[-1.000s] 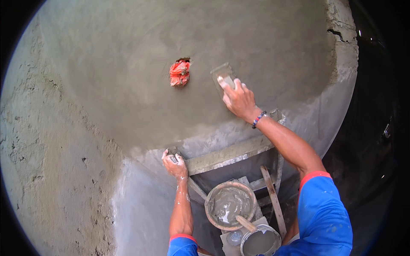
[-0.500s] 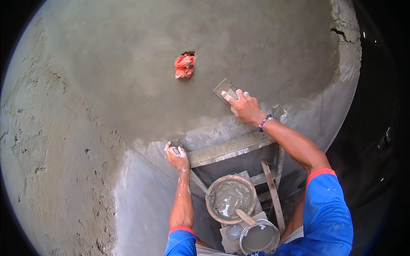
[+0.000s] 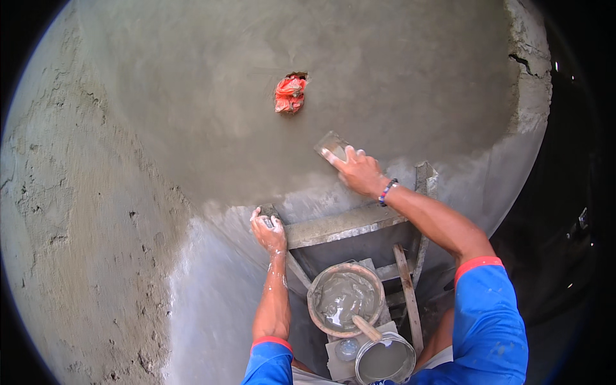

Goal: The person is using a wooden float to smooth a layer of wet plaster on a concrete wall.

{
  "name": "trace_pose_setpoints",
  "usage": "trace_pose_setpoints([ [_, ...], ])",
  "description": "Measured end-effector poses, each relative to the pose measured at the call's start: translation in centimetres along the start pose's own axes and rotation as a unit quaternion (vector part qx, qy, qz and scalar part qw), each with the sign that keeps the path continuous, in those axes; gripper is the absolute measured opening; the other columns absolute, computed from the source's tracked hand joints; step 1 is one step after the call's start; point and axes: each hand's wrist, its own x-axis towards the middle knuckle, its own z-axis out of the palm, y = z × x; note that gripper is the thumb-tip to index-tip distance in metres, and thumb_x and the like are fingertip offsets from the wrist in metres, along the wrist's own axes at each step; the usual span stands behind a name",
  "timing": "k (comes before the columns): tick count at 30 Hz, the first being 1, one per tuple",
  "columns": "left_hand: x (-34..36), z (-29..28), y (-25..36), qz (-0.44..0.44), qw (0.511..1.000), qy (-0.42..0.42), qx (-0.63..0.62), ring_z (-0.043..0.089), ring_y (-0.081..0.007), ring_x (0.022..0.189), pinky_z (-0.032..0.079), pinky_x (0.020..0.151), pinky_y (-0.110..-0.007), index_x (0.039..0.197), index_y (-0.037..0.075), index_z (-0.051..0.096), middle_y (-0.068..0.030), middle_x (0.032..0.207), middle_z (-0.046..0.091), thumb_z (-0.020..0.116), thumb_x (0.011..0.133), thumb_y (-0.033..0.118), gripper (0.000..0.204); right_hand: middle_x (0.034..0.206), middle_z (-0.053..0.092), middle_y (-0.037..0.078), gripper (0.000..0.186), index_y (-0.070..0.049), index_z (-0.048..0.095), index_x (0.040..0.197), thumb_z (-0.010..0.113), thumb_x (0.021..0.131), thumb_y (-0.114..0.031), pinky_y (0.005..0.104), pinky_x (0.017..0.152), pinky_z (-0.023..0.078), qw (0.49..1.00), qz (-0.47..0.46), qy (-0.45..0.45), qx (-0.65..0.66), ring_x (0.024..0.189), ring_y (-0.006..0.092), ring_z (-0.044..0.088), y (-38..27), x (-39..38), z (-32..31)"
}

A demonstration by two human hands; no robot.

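My right hand (image 3: 360, 172) is closed around the handle of a small rectangular plastering trowel (image 3: 333, 142). The trowel's blade lies against the wet grey plaster (image 3: 212, 135) on the wall, below and right of a crumpled red plastic plug (image 3: 290, 95) in a hole. Lower and to the left, my left hand (image 3: 269, 234), its fingers smeared with white, grips the mortar-caked top end of a wooden ladder (image 3: 346, 224). The ladder leans by the wall's lower, smoother part.
Beneath the ladder's top bar stand a round tub of wet mortar (image 3: 314, 305) and a bucket of greyish liquid (image 3: 414, 366), with a wooden handle (image 3: 367, 328) across their rims. A clear round object (image 3: 347, 349) sits beside them. Rough wall (image 3: 77, 244) is at left; a cracked edge (image 3: 529, 64) at right.
My right hand and the trowel have shifted slightly down and left over the plaster. My left hand keeps its grip on the ladder. The whole view has moved a little.
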Motion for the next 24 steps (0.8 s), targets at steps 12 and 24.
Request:
trace_pose_setpoints([
  [12,-0.3,0.9,-0.9,0.025,1.000,0.013,0.004,0.053,-0.0379,0.120,0.043,0.098,-0.048,0.089,0.002,0.051,-0.0176,0.129,0.058,0.067,0.077,0.001,0.020,0.105,0.056,0.021,0.065,-0.026,0.045,0.148,0.062,0.087,-0.018,0.0479,0.062,0.057,0.995,0.031,0.071,0.056,0.080,0.0363,0.066,-1.7,4.2,-2.6],
  [24,-0.2,0.5,-0.6,0.040,0.999,0.032,-0.003,0.054,-0.0389,0.118,0.042,0.099,-0.048,0.092,0.001,0.051,-0.0193,0.127,0.057,0.066,0.077,-0.003,0.022,0.105,0.060,0.017,0.060,-0.028,0.052,0.143,0.063,0.086,-0.016,0.0478,0.069,0.056,0.969,0.139,0.202,-0.018,0.079,0.0357,0.066,10.4,2.5,-9.2],
])
